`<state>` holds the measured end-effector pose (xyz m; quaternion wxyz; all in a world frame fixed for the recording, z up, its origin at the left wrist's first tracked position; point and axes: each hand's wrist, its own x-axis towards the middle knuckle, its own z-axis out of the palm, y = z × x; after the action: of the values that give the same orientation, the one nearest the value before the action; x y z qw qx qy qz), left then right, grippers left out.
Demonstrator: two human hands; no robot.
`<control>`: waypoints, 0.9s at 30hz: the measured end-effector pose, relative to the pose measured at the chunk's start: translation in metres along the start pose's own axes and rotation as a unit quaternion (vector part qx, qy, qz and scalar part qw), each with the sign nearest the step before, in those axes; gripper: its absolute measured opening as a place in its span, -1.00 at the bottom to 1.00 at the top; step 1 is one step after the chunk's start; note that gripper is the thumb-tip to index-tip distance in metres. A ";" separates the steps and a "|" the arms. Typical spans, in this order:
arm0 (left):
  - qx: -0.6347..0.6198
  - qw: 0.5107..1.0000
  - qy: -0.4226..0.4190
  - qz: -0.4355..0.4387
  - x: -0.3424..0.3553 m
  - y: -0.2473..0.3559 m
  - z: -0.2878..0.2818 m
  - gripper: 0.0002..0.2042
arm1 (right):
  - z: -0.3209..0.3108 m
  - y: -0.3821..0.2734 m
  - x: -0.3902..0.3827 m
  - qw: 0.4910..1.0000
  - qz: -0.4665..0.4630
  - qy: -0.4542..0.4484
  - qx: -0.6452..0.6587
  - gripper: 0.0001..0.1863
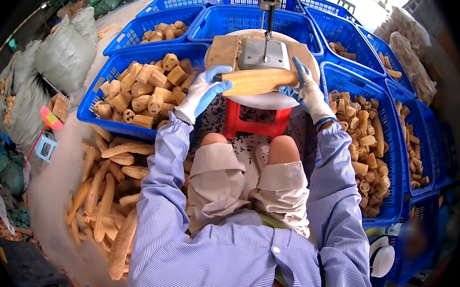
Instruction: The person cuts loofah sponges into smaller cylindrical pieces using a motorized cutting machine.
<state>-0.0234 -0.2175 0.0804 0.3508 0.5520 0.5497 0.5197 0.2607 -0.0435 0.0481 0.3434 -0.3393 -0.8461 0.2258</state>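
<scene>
Held piece: a long, tan, dried loofah with a fibrous skin (260,81) is lying crosswise between both hands, just in front of the machine's plate; whether it is touching the surface below, I cannot tell.
Left hand: a white glove with blue-coated fingers (205,92) is grasping the loofah's left end.
Right hand: a matching white-and-blue glove (309,91) is gripping the right end, its thumb reaching along the near side.
Machine: a grey metal head (268,5) is hanging over a square, silvery metal plate (262,54), with a thin upright blade-like rod (267,44) coming down to it.
Support: a round white top (256,101) is carrying the plate, and a red plastic stool (258,123) is standing beneath.
Left stock: a blue plastic basket (114,128) is holding short tan loofah chunks (146,88); whole loofahs (105,203) are lying heaped near the left leg.
Right stock: another blue basket (353,81) is holding smaller pieces (369,150).
Handling, as judged: good work means keeping the loofah level and square to the rod, steadying both ends evenly, feeding gently without squashing the fibre, and keeping fingertips wide of the rod's line.
</scene>
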 end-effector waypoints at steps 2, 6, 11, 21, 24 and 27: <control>-0.016 1.000 -0.006 0.005 0.015 -0.003 0.002 -0.51 | 0.004 0.012 0.014 0.994 0.006 -0.013 0.105 0.07; -0.021 1.000 -0.010 0.000 0.052 -0.020 -0.008 -0.46 | 0.021 0.038 0.040 0.989 0.017 0.001 0.150 -0.10; 0.070 0.997 -0.005 -0.043 0.078 -0.018 -0.011 -0.46 | 0.034 0.059 0.059 0.987 0.061 0.021 0.148 -0.16; 0.010 0.999 -0.014 -0.042 0.106 -0.052 -0.011 -0.33 | 0.032 0.064 0.065 0.995 0.092 0.008 0.030 -0.16; 0.016 0.999 0.007 -0.027 0.109 -0.067 -0.014 -0.32 | 0.036 0.065 0.071 0.997 0.074 0.004 0.028 -0.17; -0.006 1.000 0.003 -0.013 0.107 -0.070 -0.015 -0.31 | 0.035 0.055 0.069 0.997 0.066 -0.010 0.027 -0.21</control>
<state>-0.0705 -0.1061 0.0363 0.3595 0.5412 0.5549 0.5197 0.2207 0.0386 0.0204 0.3286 -0.3827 -0.8188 0.2741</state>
